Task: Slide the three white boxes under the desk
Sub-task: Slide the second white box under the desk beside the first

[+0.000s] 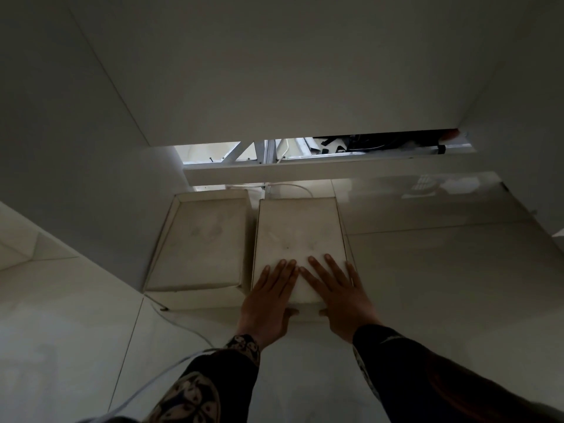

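Both hands lie flat, fingers spread, on the near end of the right box (300,239): left hand (270,303) and right hand (341,300), thumbs hooked over its front edge, not gripping anything. It sits on the floor (427,285) under the desk (274,71), just beside the left box (198,242). Pushed unevenly, it could twist and jam against that neighbour. A crossbar (305,167) and white cable (293,187) behind may stop or snag it. Only two boxes are visible.
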